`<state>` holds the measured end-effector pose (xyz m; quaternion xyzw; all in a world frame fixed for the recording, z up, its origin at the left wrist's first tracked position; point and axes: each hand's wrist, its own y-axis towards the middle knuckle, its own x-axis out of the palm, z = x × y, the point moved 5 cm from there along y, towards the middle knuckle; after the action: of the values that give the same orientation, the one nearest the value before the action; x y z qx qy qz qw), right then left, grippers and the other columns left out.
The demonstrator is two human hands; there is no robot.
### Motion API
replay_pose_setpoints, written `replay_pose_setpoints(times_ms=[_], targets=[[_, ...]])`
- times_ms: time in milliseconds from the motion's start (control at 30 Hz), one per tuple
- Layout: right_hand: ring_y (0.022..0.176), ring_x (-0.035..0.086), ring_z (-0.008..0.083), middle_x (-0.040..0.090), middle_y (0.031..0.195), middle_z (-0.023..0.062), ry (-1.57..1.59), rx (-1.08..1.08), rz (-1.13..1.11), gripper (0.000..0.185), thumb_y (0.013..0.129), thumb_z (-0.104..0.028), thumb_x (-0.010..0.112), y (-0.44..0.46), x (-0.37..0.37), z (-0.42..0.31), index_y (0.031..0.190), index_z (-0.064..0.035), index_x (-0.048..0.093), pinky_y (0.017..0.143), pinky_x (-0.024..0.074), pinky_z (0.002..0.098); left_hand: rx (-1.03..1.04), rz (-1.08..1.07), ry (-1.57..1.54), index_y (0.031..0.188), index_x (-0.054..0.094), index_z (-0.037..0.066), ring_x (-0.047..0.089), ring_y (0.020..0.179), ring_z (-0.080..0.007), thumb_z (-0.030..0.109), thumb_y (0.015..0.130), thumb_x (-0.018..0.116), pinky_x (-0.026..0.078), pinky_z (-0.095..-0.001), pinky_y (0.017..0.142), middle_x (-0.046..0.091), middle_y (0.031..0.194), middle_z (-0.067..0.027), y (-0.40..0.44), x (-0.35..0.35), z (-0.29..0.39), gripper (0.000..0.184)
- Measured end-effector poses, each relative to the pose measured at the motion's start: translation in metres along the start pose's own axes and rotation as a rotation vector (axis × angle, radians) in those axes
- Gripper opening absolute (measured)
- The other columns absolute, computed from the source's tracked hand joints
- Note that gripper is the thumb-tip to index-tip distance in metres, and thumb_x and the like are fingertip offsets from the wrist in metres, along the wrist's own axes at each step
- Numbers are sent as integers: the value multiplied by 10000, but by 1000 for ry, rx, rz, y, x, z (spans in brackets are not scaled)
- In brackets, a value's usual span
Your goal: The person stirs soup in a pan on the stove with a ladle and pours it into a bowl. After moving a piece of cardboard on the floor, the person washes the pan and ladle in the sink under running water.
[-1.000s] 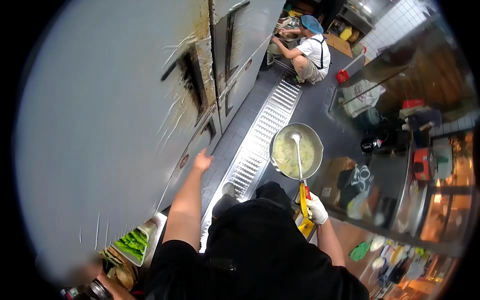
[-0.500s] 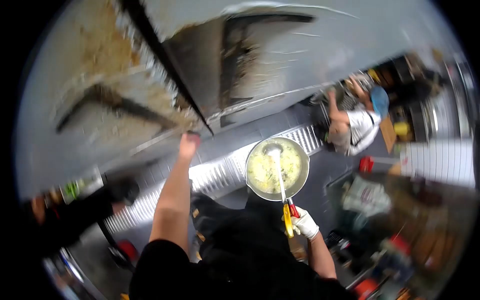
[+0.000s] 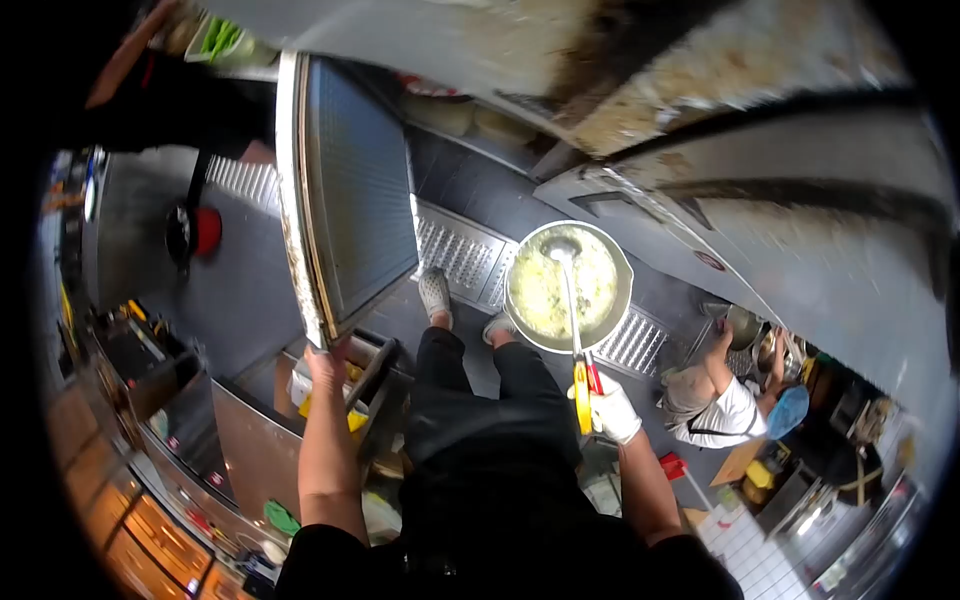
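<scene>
My right hand (image 3: 612, 410), in a white glove, is closed round the red handle of a metal pot (image 3: 622, 300). A ladle (image 3: 570, 300) rests in the pot, its bowl in a pale yellow-green mixture (image 3: 535, 290) with chopped pieces. The ladle's yellow handle (image 3: 582, 400) lies against the pot handle at my glove. My bare left hand (image 3: 328, 360) grips the edge of a swung-open metal cabinet door (image 3: 355, 190); its fingers are partly hidden. Behind the door, a lower shelf holds containers (image 3: 450, 112).
At right, a person in a white shirt (image 3: 725, 415) crouches beside metal pans. Another person in black (image 3: 190, 105) stands at upper left. Grooved drain covers (image 3: 460, 245) cross the floor by my feet. A closed, worn metal door (image 3: 720, 230) stands beyond the pot. A drawer (image 3: 375, 370) lies near my left arm.
The cabinet door has swung open toward the left, with my left hand on its edge. My view has turned. The pot and ladle remain in my right hand.
</scene>
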<state>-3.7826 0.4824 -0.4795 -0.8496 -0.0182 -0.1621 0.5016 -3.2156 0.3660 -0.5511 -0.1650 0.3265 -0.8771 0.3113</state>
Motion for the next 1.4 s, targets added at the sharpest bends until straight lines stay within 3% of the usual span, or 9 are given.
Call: replay_pose_setpoints(times_ms=[33, 133, 200, 300, 433, 533, 733, 867, 1400], targets=[[464, 524, 42, 749, 1029, 87, -18, -8, -13, 336, 993, -37, 583, 8, 1, 11, 1327, -28, 609, 386, 394, 194, 23, -16, 23, 1374, 580, 79, 653, 1181, -312, 412, 1035, 580, 536, -483, 1046, 659, 1318, -111, -9, -10, 5, 475], [455, 503, 39, 747, 1037, 90, -77, -1, -67, 323, 1006, -36, 565, 26, -26, 15, 1326, -33, 608, 382, 366, 198, -2, 216, -153, 1391, 541, 26, 697, 1020, -295, 224, 1060, 472, 578, -385, 951, 691, 1178, -165, -49, -32, -67, 392], [486, 506, 33, 745, 1018, 78, -116, -26, -89, 303, 1016, -51, 563, 33, -38, 19, 1314, -34, 617, 412, 368, 195, 191, 259, 677, 1345, 555, 2, 621, 797, -224, 140, 953, 607, 558, -356, 729, 641, 1017, -113, -122, -5, -132, 418], [500, 497, 30, 743, 985, 58, -192, -62, -75, 291, 1021, -69, 570, 53, -41, 35, 1305, -38, 627, 433, 371, 195, 1146, -519, 1296, 1392, 543, 26, 651, 944, -357, 49, 869, 658, 571, -437, 801, 622, 1170, -223, -270, 174, -129, 536], [601, 587, 51, 723, 1041, 61, 21, -198, -91, 423, 1009, -23, 570, 85, -47, 53, 1431, -39, 567, 502, 469, 212, 1464, -883, 1628, 1433, 545, 115, 681, 1004, -355, 88, 882, 598, 576, -398, 789, 457, 1495, -300, -309, 257, -210, 555], [936, 669, 106, 683, 1206, 68, 111, -332, -197, 526, 982, 59, 550, 145, -59, 75, 1493, -60, 516, 705, 557, 248, 1535, -765, 1881, 1381, 547, 24, 674, 1063, -398, 147, 909, 587, 591, -453, 859, 448, 1482, -345, -266, 274, -261, 490], [388, 432, 77, 551, 617, 1, 40, -309, -182, 55, 994, -89, 612, 209, -62, 81, 1026, -48, 631, 357, 324, 251, 1696, -795, 1711, 1276, 594, -48, 683, 1064, -416, 127, 887, 620, 599, -439, 921, 568, 1269, -294, -198, 261, -283, 428], [391, 414, 65, 536, 617, -4, -78, -327, -185, 79, 998, -95, 602, 251, -74, 87, 1046, -41, 635, 358, 315, 249, 1487, -766, 1548, 1268, 611, -55, 651, 1114, -428, 76, 839, 660, 587, -407, 915, 578, 1271, -276, -183, 242, -272, 451], [396, 432, 53, 541, 618, -20, 22, -309, -272, 106, 999, -114, 649, 326, -88, 73, 1040, -17, 639, 354, 334, 222, 1551, -883, 1320, 1262, 675, 25, 648, 1126, -474, 21, 833, 724, 564, -512, 994, 595, 1239, -293, -108, 188, -322, 432]])
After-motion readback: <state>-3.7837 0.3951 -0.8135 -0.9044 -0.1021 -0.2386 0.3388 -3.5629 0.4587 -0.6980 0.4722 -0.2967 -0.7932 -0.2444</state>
